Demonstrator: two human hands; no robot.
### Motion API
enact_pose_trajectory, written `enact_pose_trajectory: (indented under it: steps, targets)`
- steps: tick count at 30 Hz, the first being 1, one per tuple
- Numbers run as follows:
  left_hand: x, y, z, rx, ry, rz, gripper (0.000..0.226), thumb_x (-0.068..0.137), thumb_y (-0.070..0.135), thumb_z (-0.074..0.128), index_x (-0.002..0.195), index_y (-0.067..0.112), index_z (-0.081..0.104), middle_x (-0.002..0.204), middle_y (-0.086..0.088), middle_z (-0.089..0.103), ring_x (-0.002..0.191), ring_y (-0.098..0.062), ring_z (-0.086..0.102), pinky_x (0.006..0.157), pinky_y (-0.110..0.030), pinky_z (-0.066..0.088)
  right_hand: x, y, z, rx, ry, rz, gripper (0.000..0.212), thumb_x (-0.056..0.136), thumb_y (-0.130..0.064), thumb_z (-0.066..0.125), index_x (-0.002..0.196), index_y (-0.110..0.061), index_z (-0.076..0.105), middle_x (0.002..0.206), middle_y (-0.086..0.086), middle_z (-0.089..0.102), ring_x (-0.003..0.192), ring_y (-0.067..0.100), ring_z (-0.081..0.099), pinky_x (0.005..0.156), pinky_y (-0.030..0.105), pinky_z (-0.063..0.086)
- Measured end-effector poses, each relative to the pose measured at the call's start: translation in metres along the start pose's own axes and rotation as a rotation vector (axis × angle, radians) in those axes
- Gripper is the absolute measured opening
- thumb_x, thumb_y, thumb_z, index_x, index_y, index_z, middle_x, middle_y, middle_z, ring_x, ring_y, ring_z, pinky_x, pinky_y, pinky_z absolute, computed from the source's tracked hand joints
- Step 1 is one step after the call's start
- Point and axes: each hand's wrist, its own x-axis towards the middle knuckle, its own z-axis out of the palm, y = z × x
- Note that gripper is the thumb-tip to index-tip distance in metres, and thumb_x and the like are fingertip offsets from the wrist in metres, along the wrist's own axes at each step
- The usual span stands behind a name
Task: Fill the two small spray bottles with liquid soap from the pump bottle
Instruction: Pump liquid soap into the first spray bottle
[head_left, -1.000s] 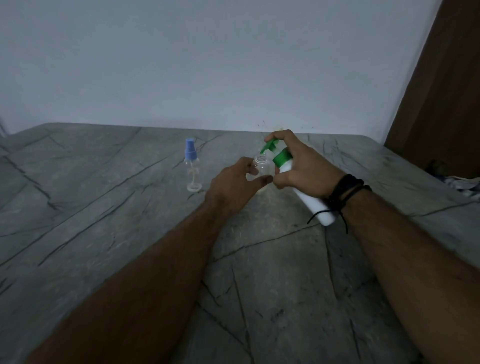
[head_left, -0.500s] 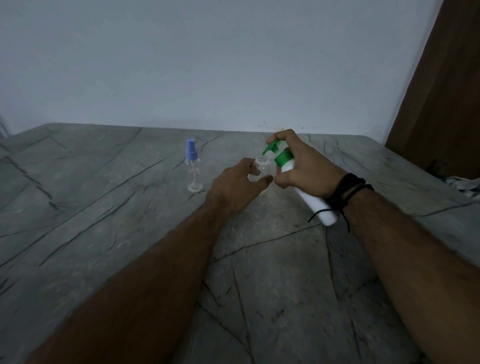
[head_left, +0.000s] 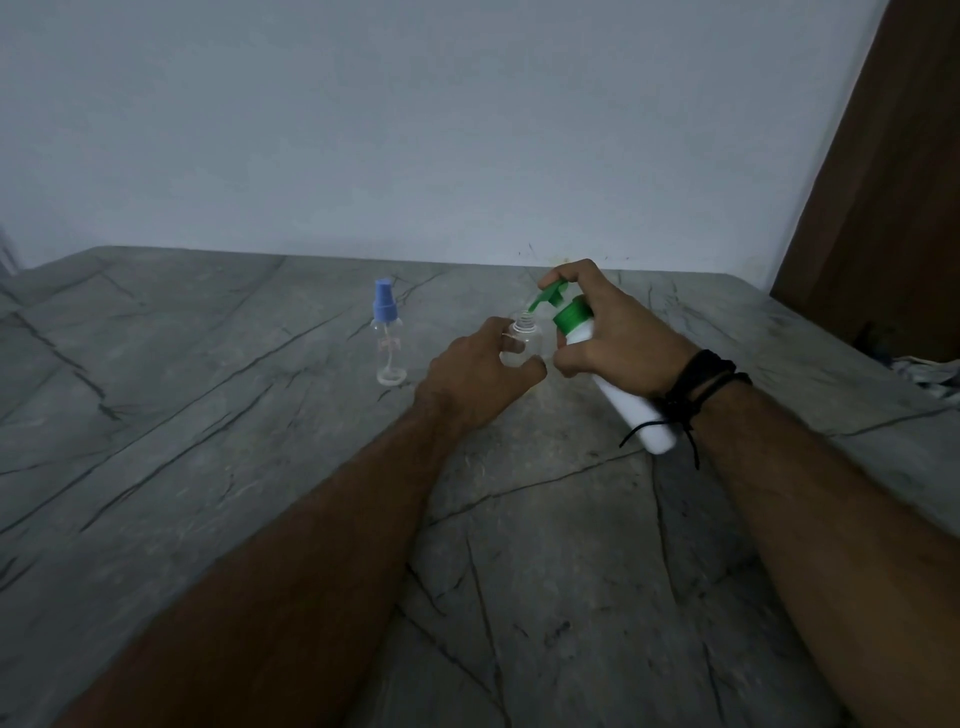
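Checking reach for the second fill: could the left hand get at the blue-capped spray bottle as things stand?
Probably yes, once freed. The left hand now holds the open small bottle under the pump bottle nozzle. The blue-capped spray bottle stands upright just to its left, with bare table between them.

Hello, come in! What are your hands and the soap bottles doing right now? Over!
Left hand grips open small bottle. Right hand holds tilted pump bottle, green spout at its mouth. Blue-capped bottle stands apart, capped. Nothing in the way.
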Motion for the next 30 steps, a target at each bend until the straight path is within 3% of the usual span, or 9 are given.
enact_pose_trajectory:
  steps: [4, 6, 11, 16, 20, 22, 25, 30]
  targets:
    - [-0.0033, 0.0019, -0.0015, -0.026, -0.008, 0.012, 0.074, 0.078, 0.061, 0.06, 0.141, 0.03, 0.036, 0.131, 0.008, 0.062, 0.118, -0.016, 0.058, 0.1, -0.042, 0.049, 0.0006, 0.0006, 0.0016, -0.007, -0.012, -0.011, 0.078, 0.067, -0.002, 0.074, 0.131, -0.032, 0.042, 0.094, 0.005, 0.063, 0.078, 0.028, 0.064, 0.071, 0.043, 0.055]
    - [-0.0037, 0.0016, -0.0012, -0.016, -0.011, 0.016, 0.073, 0.08, 0.061, 0.059, 0.141, 0.029, 0.035, 0.133, 0.006, 0.061, 0.119, -0.017, 0.058, 0.1, -0.044, 0.049, 0.0009, -0.0002, 0.0022, -0.01, -0.017, -0.02, 0.077, 0.068, 0.0, 0.074, 0.131, -0.03, 0.042, 0.093, 0.002, 0.063, 0.076, 0.023, 0.063, 0.07, 0.042, 0.055]
    - [-0.0025, 0.0005, 0.0002, -0.007, 0.007, 0.037, 0.077, 0.076, 0.071, 0.06, 0.137, 0.029, 0.039, 0.128, 0.005, 0.063, 0.109, -0.016, 0.061, 0.093, -0.044, 0.052, 0.0, -0.0012, 0.0009, -0.008, -0.009, -0.014, 0.073, 0.069, 0.003, 0.073, 0.129, -0.027, 0.044, 0.089, -0.003, 0.061, 0.072, 0.016, 0.06, 0.067, 0.036, 0.053]
    - [-0.001, 0.0008, -0.0014, 0.027, 0.066, 0.087, 0.067, 0.083, 0.059, 0.065, 0.135, 0.021, 0.049, 0.115, 0.004, 0.054, 0.099, -0.01, 0.053, 0.091, -0.039, 0.051, 0.0007, -0.001, 0.0027, -0.006, -0.025, -0.019, 0.075, 0.069, 0.001, 0.074, 0.131, -0.03, 0.043, 0.1, 0.0, 0.065, 0.077, 0.018, 0.063, 0.068, 0.033, 0.054]
    - [-0.0012, 0.0002, -0.0025, 0.038, 0.074, 0.101, 0.067, 0.085, 0.058, 0.063, 0.138, 0.02, 0.049, 0.11, 0.005, 0.05, 0.098, -0.011, 0.053, 0.09, -0.036, 0.05, -0.0002, -0.002, 0.0015, -0.014, -0.02, -0.017, 0.071, 0.071, 0.002, 0.071, 0.129, -0.028, 0.044, 0.089, -0.004, 0.062, 0.071, 0.014, 0.06, 0.063, 0.029, 0.052]
    - [-0.0005, -0.0002, -0.0018, 0.04, 0.077, 0.105, 0.066, 0.085, 0.057, 0.064, 0.138, 0.02, 0.049, 0.107, 0.006, 0.049, 0.099, -0.014, 0.054, 0.089, -0.037, 0.049, -0.0002, -0.0011, 0.0009, -0.009, -0.012, -0.011, 0.071, 0.07, 0.002, 0.072, 0.128, -0.028, 0.044, 0.089, -0.002, 0.062, 0.073, 0.016, 0.061, 0.066, 0.034, 0.052]
    - [-0.0003, -0.0015, -0.001, 0.038, 0.077, 0.1, 0.066, 0.084, 0.055, 0.065, 0.138, 0.02, 0.047, 0.107, 0.006, 0.051, 0.1, -0.015, 0.055, 0.088, -0.037, 0.049, 0.0, -0.0009, 0.002, -0.009, -0.014, -0.014, 0.074, 0.068, -0.001, 0.073, 0.13, -0.03, 0.043, 0.094, 0.002, 0.064, 0.078, 0.022, 0.064, 0.07, 0.039, 0.054]
    - [-0.0013, -0.0013, -0.0002, -0.006, 0.073, 0.066, 0.063, 0.083, 0.054, 0.067, 0.133, 0.022, 0.046, 0.118, 0.004, 0.06, 0.103, -0.014, 0.058, 0.091, -0.039, 0.051, -0.0003, -0.0025, 0.0026, -0.01, -0.02, -0.02, 0.072, 0.071, 0.002, 0.071, 0.129, -0.028, 0.044, 0.09, -0.003, 0.063, 0.074, 0.017, 0.062, 0.066, 0.032, 0.052]
